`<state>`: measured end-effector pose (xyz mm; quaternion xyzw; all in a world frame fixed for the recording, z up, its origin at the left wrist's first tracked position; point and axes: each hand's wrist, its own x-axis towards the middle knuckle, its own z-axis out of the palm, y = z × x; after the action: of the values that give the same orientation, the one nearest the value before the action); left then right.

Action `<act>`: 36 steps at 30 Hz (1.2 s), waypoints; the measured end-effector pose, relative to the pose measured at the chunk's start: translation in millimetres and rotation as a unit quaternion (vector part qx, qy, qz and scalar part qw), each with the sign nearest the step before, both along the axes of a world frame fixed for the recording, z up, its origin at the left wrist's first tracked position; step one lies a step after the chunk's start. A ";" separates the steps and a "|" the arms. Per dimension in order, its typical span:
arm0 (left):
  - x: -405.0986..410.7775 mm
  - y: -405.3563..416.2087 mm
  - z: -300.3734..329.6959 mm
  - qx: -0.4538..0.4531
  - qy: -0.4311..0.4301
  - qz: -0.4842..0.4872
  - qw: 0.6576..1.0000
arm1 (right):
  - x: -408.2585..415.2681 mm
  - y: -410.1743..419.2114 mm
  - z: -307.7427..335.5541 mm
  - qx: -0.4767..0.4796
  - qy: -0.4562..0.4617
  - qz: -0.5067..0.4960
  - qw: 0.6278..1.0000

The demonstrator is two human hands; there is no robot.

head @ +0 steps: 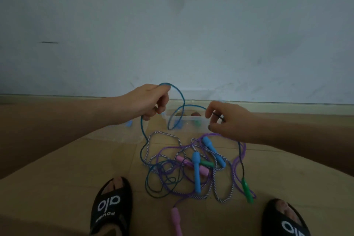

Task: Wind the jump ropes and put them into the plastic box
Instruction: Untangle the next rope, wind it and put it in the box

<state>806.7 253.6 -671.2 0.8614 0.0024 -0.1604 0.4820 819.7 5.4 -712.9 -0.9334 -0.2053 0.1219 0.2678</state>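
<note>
Gripping blue rope [181, 99] looped crosswise, left hand [147, 101], right hand [222, 119] pinching dark cord [241, 159]

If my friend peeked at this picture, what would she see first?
Probably the two hands up in the middle: the left hand grips loops of a blue rope, and the right hand pinches a dark cord. Next, the bright tangle of ropes on the floor between two black slippers, with a clear plastic box behind the hands.
</note>
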 end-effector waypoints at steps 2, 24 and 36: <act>-1.7 -0.8 2.8 -0.043 0.018 0.027 0.999 | -4.2 1.2 -2.7 -0.071 0.001 0.017 0.997; 0.6 -21.5 20.5 -0.227 0.016 0.022 0.973 | -20.9 47.6 13.8 0.076 0.091 0.034 0.992; -5.2 -6.6 -14.0 -0.187 0.067 0.152 0.968 | -5.7 36.2 -2.2 0.119 0.236 -0.059 0.963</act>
<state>801.4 247.0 -685.2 0.7324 0.1354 -0.1406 0.6523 814.0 41.6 -715.2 -0.8501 -0.0943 0.2970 0.4246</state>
